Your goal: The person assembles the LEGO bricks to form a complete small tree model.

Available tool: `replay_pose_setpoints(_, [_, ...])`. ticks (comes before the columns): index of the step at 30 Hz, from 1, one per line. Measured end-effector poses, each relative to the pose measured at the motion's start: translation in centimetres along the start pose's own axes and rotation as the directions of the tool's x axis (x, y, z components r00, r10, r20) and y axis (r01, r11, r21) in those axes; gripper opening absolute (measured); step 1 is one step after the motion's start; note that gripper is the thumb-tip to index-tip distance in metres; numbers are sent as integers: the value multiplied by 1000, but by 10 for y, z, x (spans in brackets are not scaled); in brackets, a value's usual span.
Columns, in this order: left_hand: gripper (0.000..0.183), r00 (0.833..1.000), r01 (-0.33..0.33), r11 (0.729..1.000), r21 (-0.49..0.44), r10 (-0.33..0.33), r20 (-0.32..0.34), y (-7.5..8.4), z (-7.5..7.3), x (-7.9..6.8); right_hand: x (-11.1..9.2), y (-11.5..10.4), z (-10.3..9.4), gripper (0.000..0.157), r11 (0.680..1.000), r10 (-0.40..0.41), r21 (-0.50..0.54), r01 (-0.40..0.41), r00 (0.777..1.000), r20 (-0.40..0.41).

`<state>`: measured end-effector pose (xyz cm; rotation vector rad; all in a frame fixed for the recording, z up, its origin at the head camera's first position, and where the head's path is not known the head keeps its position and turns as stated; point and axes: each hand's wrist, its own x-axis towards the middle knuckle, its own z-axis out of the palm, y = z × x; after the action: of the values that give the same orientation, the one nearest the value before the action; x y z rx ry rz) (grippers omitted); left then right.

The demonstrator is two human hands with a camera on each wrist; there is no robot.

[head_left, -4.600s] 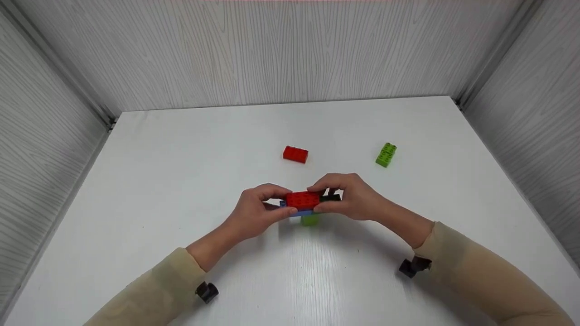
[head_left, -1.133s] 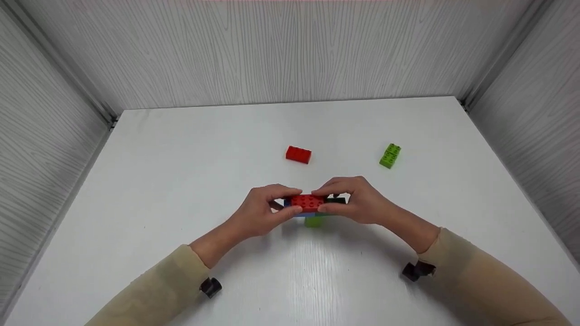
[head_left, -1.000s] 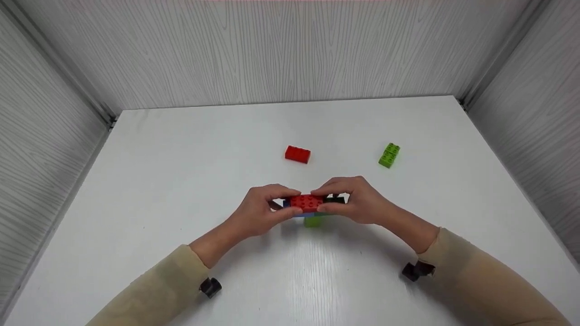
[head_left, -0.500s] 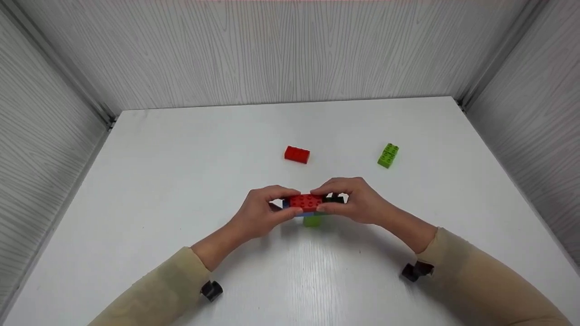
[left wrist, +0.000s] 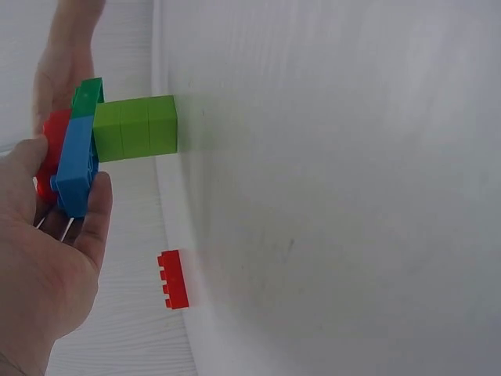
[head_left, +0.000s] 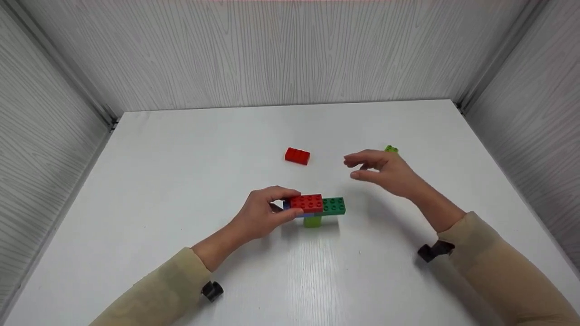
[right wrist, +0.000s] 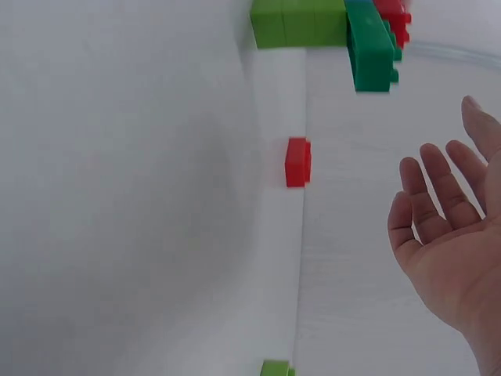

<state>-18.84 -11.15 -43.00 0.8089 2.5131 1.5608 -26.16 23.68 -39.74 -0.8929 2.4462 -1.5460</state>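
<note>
Tabletop [head_left: 181, 172] bears lime stack [left wrist: 135, 128], visibly segmented only in wrist views.

left hand [left wrist: 47, 270] grips red brick [left wrist: 56, 135]

blue brick [left wrist: 76, 160] and green brick [left wrist: 88, 98] lie end to end against it, a lime-green column [left wrist: 135, 128] on their other face. a loose red brick [left wrist: 175, 280] rests apart on the white table [left wrist: 337, 196]; the right hand [left wrist: 55, 86] shows behind.

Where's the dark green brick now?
In the head view, the dark green brick is right of centre, atop the light green column and beside the blue brick, its left end under a red brick.
</note>
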Motion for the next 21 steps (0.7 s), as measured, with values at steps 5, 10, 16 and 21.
replay_pose_setpoints(5, [40, 1000, 10, 1000, -7, -10, 1, 0, 0, 0, -3, 18, -41, 39, 996, 85, 10, -84, 992, -97])
replay_pose_setpoints(10, [40, 1000, 18, 1000, -13, -18, 7, -1, 0, -1, -7, 40, -74, 41, 983, 179, 0, -181, 970, -167])
replay_pose_setpoints(16, [41, 1000, 19, 1000, -9, -19, 13, -1, 0, 1, -12, 68, -100, 46, 962, 274, 55, -268, 938, -210])
replay_pose_setpoints(21, [40, 999, 28, 999, -19, -28, 15, -1, 0, 1, -14, 87, -111, 54, 938, 345, 53, -342, 914, -212])
